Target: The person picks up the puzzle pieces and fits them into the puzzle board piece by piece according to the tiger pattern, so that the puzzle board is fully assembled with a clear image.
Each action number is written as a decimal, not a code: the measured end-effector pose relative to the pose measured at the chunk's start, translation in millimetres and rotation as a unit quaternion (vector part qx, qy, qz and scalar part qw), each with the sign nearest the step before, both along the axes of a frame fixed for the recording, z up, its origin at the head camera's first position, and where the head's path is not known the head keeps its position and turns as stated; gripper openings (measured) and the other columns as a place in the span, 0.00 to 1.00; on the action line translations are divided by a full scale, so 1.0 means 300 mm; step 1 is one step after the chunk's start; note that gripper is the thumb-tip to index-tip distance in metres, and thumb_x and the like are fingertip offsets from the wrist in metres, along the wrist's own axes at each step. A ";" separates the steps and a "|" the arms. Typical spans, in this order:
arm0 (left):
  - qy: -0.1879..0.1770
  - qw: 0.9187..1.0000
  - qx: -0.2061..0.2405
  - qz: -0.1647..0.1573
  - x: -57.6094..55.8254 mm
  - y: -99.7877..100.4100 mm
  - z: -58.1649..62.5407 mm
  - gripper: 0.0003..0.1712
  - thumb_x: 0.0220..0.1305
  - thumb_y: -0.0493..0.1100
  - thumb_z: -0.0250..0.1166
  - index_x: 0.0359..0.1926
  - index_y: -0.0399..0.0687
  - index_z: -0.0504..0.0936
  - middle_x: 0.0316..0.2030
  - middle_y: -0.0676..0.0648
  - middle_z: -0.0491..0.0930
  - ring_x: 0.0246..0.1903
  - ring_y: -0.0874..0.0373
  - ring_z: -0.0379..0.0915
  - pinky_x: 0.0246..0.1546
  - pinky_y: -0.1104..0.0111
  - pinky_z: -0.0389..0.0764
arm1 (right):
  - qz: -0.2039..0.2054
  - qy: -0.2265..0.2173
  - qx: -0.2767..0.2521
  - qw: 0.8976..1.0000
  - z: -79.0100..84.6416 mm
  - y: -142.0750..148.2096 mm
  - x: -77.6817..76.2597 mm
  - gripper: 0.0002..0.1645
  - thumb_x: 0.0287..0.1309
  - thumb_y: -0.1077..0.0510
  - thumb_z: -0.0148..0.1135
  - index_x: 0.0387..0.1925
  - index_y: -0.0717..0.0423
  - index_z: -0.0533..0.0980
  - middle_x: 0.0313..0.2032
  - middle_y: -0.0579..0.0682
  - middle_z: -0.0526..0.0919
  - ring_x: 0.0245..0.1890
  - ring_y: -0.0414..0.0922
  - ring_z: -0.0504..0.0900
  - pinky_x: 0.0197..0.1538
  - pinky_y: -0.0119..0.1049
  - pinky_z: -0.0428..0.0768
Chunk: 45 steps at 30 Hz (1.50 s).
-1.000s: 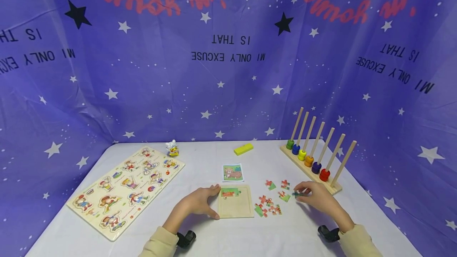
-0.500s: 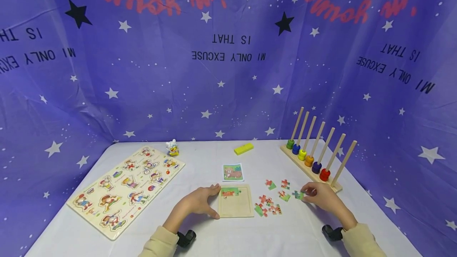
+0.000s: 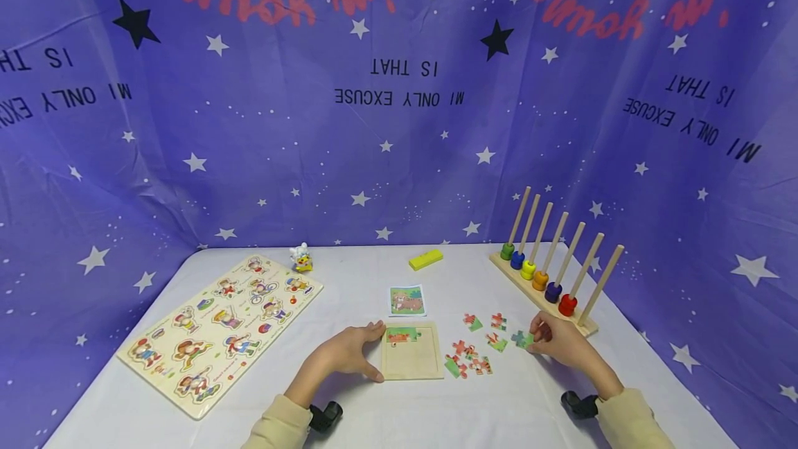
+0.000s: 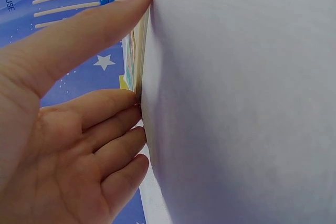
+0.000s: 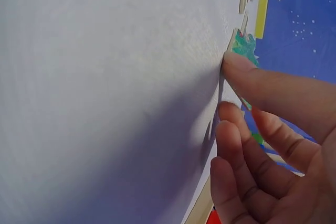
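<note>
A square wooden puzzle tray [image 3: 413,364] lies at the table's middle, with a green and red strip of fitted pieces [image 3: 402,335] in its far left corner. Along the tray's left side, my left hand [image 3: 348,352] touches the edge with spread thumb and fairly straight fingers. In the left wrist view the thumb and fingertips meet the tray edge. My right hand [image 3: 557,339] pinches a green-blue puzzle piece [image 3: 519,339] by its right end, low at the table; the right wrist view shows the thumb over it. Several red and green puzzle pieces [image 3: 480,366] lie loose between tray and right hand.
Beyond the tray lies a picture card [image 3: 406,301], with a yellow block [image 3: 426,260] further back. A wooden peg board with coloured beads [image 3: 539,283] stands behind the right hand. A large wooden picture board [image 3: 218,331] and a small toy figure [image 3: 301,258] are at left.
My right hand has shifted slightly right, and more of the green-blue piece shows at its fingertips, now turned flatter. The left hand and tray have stayed in place.
</note>
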State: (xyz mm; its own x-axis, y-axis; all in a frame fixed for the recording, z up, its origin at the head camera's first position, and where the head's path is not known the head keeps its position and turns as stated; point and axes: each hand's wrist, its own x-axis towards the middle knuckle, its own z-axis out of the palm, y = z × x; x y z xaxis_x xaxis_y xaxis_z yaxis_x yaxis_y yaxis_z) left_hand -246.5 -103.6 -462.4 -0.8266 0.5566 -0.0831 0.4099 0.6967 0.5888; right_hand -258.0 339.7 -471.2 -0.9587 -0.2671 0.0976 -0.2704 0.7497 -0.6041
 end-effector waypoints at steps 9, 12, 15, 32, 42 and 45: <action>0.000 1.000 0.003 -0.005 0.000 -0.001 0.001 0.52 0.41 0.47 0.80 0.66 0.32 0.67 0.69 0.38 0.62 0.68 0.38 0.55 0.68 0.48 0.57 | 0.000 0.002 -0.013 1.000 -0.001 -0.008 0.005 0.15 0.48 0.67 0.70 0.34 0.59 0.72 0.25 0.46 0.74 0.23 0.39 0.71 0.23 0.29 0.73; 0.001 1.000 0.003 -0.005 0.000 -0.002 0.000 0.53 0.41 0.47 0.80 0.66 0.32 0.67 0.69 0.37 0.61 0.68 0.38 0.55 0.68 0.47 0.57 | 0.006 0.006 -0.019 1.000 0.004 -0.009 0.004 0.12 0.51 0.69 0.66 0.35 0.59 0.72 0.26 0.47 0.75 0.24 0.39 0.73 0.25 0.29 0.75; -0.001 1.000 0.005 -0.005 0.000 -0.001 0.001 0.53 0.41 0.47 0.80 0.66 0.32 0.67 0.69 0.37 0.61 0.68 0.39 0.55 0.68 0.48 0.57 | 0.007 0.003 -0.039 0.999 0.014 -0.014 0.004 0.10 0.54 0.70 0.64 0.36 0.59 0.72 0.28 0.48 0.77 0.27 0.41 0.76 0.28 0.29 0.79; -0.003 1.000 0.003 -0.001 0.002 -0.001 0.004 0.52 0.41 0.48 0.80 0.66 0.33 0.67 0.69 0.38 0.62 0.68 0.40 0.56 0.68 0.47 0.57 | 0.065 0.079 -0.067 0.993 0.042 -0.119 -0.012 0.10 0.57 0.71 0.63 0.38 0.58 0.74 0.33 0.51 0.79 0.34 0.45 0.80 0.37 0.34 0.83; 0.000 1.000 0.003 -0.001 0.001 -0.001 0.001 0.53 0.40 0.48 0.80 0.66 0.33 0.67 0.68 0.38 0.62 0.68 0.40 0.56 0.67 0.47 0.57 | 0.085 0.086 -0.085 0.989 0.034 -0.203 -0.033 0.10 0.56 0.69 0.64 0.38 0.54 0.76 0.33 0.48 0.81 0.33 0.42 0.81 0.36 0.32 0.82; 0.004 1.000 0.003 -0.002 0.000 -0.001 -0.001 0.53 0.40 0.48 0.80 0.66 0.33 0.67 0.68 0.38 0.62 0.68 0.40 0.56 0.67 0.47 0.57 | 0.087 0.069 -0.084 0.990 0.035 -0.234 -0.036 0.09 0.57 0.67 0.65 0.39 0.54 0.77 0.32 0.47 0.81 0.32 0.43 0.81 0.34 0.32 0.82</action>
State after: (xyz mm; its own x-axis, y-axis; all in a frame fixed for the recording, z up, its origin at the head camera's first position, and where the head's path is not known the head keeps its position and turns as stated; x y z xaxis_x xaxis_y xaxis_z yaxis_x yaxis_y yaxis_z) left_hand -246.6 -103.9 -462.9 -0.8254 0.5597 -0.0741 0.4165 0.6923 0.5893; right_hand -268.9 269.4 -460.7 -0.8738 -0.3967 0.2811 -0.4753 0.5754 -0.6655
